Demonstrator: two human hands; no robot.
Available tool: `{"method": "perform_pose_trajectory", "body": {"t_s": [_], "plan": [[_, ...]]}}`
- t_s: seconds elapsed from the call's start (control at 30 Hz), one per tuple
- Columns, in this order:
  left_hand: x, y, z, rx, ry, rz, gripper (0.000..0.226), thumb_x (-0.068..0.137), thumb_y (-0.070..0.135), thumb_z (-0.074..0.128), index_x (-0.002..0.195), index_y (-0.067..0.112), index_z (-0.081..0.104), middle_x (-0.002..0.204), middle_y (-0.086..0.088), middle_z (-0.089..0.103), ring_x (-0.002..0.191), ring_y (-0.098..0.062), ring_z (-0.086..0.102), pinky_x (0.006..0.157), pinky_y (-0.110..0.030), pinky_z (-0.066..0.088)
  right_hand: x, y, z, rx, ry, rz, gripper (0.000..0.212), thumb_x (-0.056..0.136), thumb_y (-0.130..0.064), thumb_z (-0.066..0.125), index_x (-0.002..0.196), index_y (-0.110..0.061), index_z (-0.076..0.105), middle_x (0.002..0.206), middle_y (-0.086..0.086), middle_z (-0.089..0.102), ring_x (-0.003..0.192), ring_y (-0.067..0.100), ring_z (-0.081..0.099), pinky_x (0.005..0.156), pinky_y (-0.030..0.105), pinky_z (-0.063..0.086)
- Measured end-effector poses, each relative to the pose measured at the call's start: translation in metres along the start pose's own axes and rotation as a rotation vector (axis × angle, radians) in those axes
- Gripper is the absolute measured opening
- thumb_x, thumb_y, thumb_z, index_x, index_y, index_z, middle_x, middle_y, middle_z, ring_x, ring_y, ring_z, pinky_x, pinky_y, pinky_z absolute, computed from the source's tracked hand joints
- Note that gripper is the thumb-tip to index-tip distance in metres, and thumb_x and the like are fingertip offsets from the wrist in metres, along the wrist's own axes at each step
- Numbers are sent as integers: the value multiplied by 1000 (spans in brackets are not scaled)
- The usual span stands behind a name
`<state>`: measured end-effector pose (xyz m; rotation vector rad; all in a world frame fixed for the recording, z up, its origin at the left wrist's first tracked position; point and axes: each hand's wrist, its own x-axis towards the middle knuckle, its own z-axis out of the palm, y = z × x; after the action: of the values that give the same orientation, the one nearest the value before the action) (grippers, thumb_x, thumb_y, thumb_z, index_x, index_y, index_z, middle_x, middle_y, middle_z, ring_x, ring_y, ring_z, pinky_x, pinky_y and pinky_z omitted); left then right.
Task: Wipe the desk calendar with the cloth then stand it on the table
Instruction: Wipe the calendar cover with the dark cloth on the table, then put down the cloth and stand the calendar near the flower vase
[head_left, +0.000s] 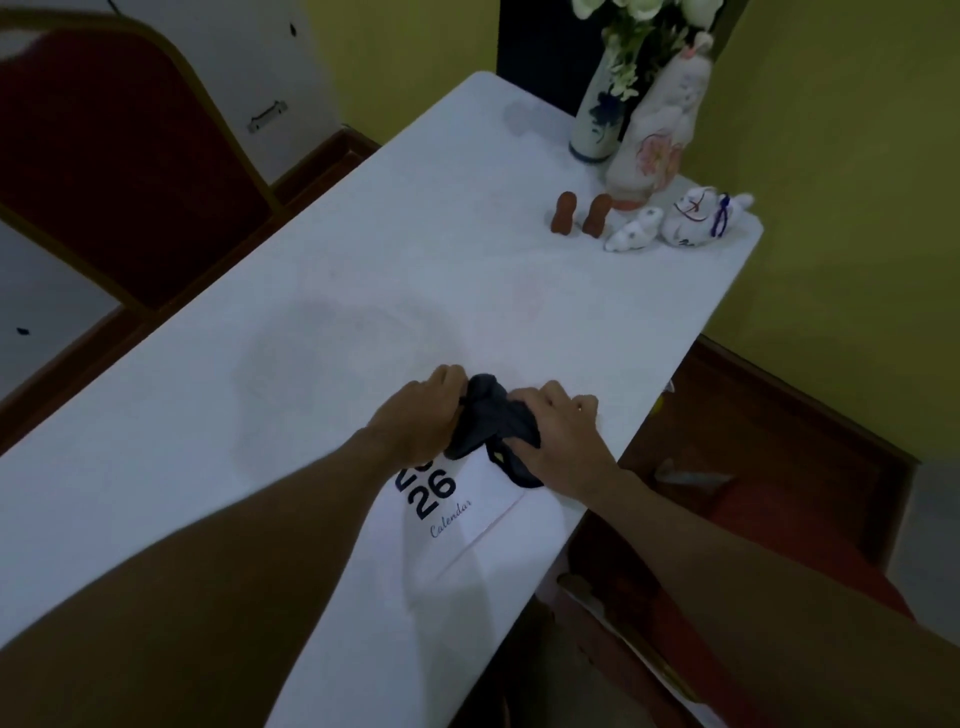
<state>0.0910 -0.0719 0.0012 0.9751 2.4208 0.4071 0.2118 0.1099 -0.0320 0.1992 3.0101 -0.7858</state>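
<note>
Both forearms reach in from the bottom edge and meet over the calendar (457, 512), which lies flat on the white table (260, 415) close to its right edge, the "26" and the word "Calendar" showing on its white cover. Right at the calendar's far end sits the cloth (491, 421), dark and bunched, and both hands are on it: the left hand (423, 415) has its fingers curled into the cloth's left side, the right hand (563, 434) is clamped over its right side with a tail of fabric trailing down under the palm onto the cover. Beyond the hands the tabletop is bare, with faint smudges. Far up near the far right corner stand two small brown figures (581, 214), then a little white figurine (631, 236) and a white cat (698, 215), and behind them a tall white statue (660, 124) beside a vase (600, 111) of white flowers. A red chair (119, 145) stands off to the left.
</note>
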Motion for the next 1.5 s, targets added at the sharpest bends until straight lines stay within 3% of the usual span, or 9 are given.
{"method": "perform_pose_trajectory", "body": {"t_s": [0.27, 0.4, 0.47, 0.57, 0.77, 1.07, 1.17, 1.3, 1.5], "plan": [[86, 29, -9, 76, 68, -8, 14, 100, 11, 48, 111, 4, 47, 114, -18, 54, 90, -40, 60, 72, -41, 42, 56, 51, -32, -187, 48, 68, 56, 82, -30, 69, 137, -26, 57, 111, 5, 51, 104, 26, 52, 79, 36, 25], [110, 23, -2, 204, 107, 55, 44, 101, 24, 45, 141, 7, 41, 141, -15, 48, 121, -35, 53, 96, -43, 46, 62, 65, -26, -253, 27, 105, 63, 91, -38, 53, 151, -27, 39, 152, 10, 41, 139, 32, 36, 104, 44, 31], [112, 15, 2, 281, 83, 92, 58, 105, 32, 37, 157, 11, 24, 161, -12, 31, 146, -32, 35, 113, -43, 37, 60, 70, -20, -245, -26, 107, 62, 96, -41, 43, 155, -25, 31, 161, 10, 31, 148, 33, 25, 117, 47, 26], [113, 4, 11, 311, 14, 89, 61, 108, 38, 24, 162, 14, 9, 171, -8, 10, 157, -29, 13, 124, -42, 22, 58, 74, -13, -257, -73, 103, 63, 99, -44, 34, 158, -23, 24, 165, 10, 24, 151, 34, 19, 123, 48, 16], [117, 4, 15, 291, -33, 44, 62, 108, 40, 18, 162, 18, -2, 172, -6, -2, 158, -27, 2, 127, -42, 13, 60, 73, -14, -284, -109, 114, 64, 99, -46, 29, 158, -22, 21, 166, 10, 20, 152, 34, 16, 123, 48, 13], [84, 7, -8, 246, -80, -36, 63, 108, 40, 23, 162, 18, -1, 171, -6, 4, 158, -25, 7, 127, -44, 15, 55, 42, -31, -245, -50, 72, 57, 103, -39, 39, 155, -16, 33, 162, 13, 30, 151, 33, 24, 120, 48, 20], [56, 1, -14, 246, -66, -93, 65, 108, 41, 23, 162, 12, 1, 171, -7, 3, 158, -25, 5, 127, -44, 14, 47, 19, -35, -211, -4, 27, 51, 101, -36, 47, 147, -15, 46, 152, 10, 46, 143, 28, 38, 107, 47, 32], [8, -12, -14, 228, -10, -149, 65, 107, 41, 30, 161, 8, 13, 169, -11, 17, 156, -27, 19, 124, -47, 26, 29, -11, -28, -196, -24, -41, 44, 99, -33, 50, 139, -14, 56, 127, 6, 61, 112, 27, 56, 88, 43, 36], [-65, -33, 8, 219, 22, -323, 62, 103, 43, 39, 153, 7, 26, 158, -14, 33, 141, -31, 40, 112, -46, 40, 0, -41, 0, -6, -236, 22, 60, 99, -39, 55, 147, -6, 41, 138, 13, 47, 127, 29, 44, 106, 39, 38]]}}
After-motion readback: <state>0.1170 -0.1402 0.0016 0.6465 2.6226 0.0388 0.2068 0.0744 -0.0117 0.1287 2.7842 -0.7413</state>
